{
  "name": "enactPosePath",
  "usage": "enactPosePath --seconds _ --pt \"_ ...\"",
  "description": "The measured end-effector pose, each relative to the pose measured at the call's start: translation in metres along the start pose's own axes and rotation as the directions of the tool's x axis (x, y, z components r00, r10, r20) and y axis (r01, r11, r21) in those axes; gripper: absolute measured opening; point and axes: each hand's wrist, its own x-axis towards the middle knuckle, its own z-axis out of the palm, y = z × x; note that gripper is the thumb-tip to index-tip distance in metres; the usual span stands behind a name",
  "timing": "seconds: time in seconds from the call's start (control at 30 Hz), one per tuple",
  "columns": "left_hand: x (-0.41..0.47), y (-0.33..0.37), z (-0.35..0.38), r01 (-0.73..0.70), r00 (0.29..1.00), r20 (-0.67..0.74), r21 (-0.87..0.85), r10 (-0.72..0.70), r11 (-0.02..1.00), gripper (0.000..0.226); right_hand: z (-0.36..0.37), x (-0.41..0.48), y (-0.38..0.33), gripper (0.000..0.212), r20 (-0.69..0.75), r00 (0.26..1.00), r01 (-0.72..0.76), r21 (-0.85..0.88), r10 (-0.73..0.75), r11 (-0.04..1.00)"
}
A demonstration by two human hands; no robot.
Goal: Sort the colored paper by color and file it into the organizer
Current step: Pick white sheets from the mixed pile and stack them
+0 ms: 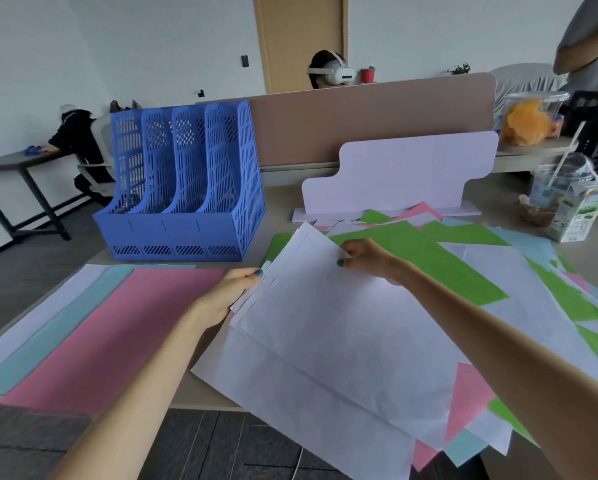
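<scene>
no legible text, carton print (too blurred)

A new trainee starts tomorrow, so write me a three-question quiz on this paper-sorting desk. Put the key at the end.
1. True or false: the blue organizer already holds paper.
2. What colour are the sheets gripped by the left hand and the right hand? A green, B white, C pink.
3. Fill in: the sorted pile lying closest to the left hand is ____.
Key: 1 false; 2 B; 3 pink.
</scene>
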Motion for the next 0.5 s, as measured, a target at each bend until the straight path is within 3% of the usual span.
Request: enactPosePath --seconds 0.2,0.33,0.4,0.5 --pt "-0.001 0.012 0.004 -0.007 0.999 -0.049 -0.004 0.007 1.000 0.021 0.001 -0.010 -0.005 0.039 0.059 0.998 -0.016 -0.080 0.020 0.997" --pt "-0.002 0.024 0.012 -0.058 0.997 -0.052 -0.022 0.057 0.998 0.022 0.008 -0.011 -0.005 0.032 0.055 0.998 -0.009 -0.077 0.013 0.997" --pt "-0.003 0.030 0.019 -0.088 0.993 -0.086 -0.028 0.085 0.996 0.024 0.012 -0.012 -0.004 0.011 0.037 0.999 -0.016 -0.020 0.017 1.000" --pt "-0.006 0.037 0.026 -0.140 0.984 -0.118 -0.018 0.137 0.990 0.026 0.014 -0.015 -0.003 0.031 0.103 0.994 -0.047 0.144 0.032 0.989"
